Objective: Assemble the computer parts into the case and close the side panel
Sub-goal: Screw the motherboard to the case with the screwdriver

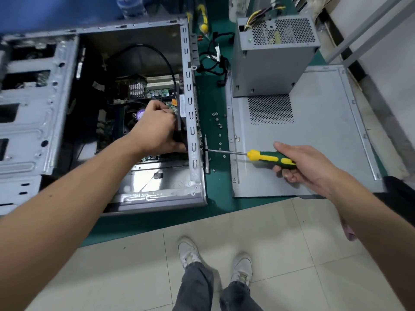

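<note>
A green-and-yellow screwdriver is gripped in the right hand, fingers curled round its handle, the tip set against the right wall of the open case, which lies on its side on a green mat. Inside, just left of that wall, a black part is held by the left hand, fingers wrapped over it. The step is judged to be fastening that part; it should be pressed flush and the shaft kept square to the wall so the screw is not cross-threaded. Loose screws are scattered between case and side panel. Farther right, a power supply stands on the panel, not yet fitted.
</note>
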